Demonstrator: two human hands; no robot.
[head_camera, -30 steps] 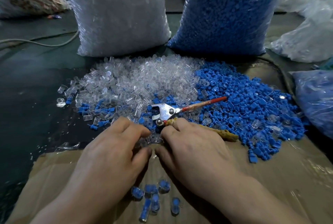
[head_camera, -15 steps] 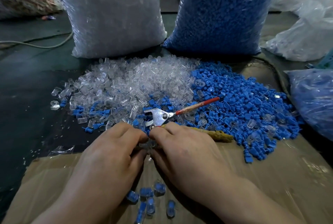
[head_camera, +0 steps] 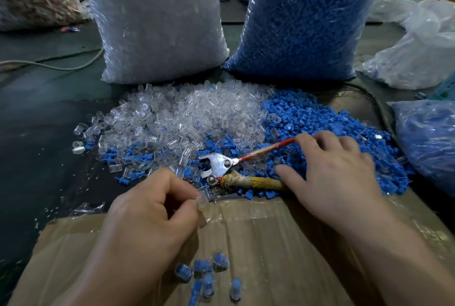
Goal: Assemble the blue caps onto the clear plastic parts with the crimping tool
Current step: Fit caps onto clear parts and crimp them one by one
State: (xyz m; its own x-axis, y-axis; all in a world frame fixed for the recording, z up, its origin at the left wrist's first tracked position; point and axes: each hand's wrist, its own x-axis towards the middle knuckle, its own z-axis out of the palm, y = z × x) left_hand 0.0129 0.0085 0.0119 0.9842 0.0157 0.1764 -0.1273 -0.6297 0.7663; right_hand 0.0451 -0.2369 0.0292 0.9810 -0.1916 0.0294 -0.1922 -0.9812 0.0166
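Since the frames before, the hands have come apart: the right hand point(head_camera: 337, 177) has gone out to the right, over the tool's handles, while the left hand point(head_camera: 147, 212) has kept back with its piece. Nearest, on the cardboard sheet point(head_camera: 283, 244), lie a few capped pieces point(head_camera: 203, 267), blue inside clear, close together. Just beyond, the left hand pinches one clear plastic part point(head_camera: 202, 198) between thumb and forefinger; whether a cap already sits in it I cannot tell. The right hand is spread, fingers lightly bent and closed on nothing, its thumb just beside the yellow-wrapped handle point(head_camera: 256, 182) and a fingertip at the end of the red handle point(head_camera: 268, 150). The crimping tool point(head_camera: 222, 166) lies on the heap, jaws toward the left, handles splayed.

The step in hand looks like taking up the tool. It should go best if the right hand gathers both handles at once, and the left holds the part square and steady so the jaws meet it straight; a tilted part would likely slip or crush.

Beyond, loose clear parts point(head_camera: 182, 113) and blue caps point(head_camera: 320, 125) lie in touching heaps on the dark surface point(head_camera: 37, 148). Behind them stand a bag of clear parts point(head_camera: 157, 22), which bears a small label, and a bag of blue caps point(head_camera: 302, 17); a cable point(head_camera: 54, 66) trails at left, more plastic bags point(head_camera: 423, 51) sit at right.
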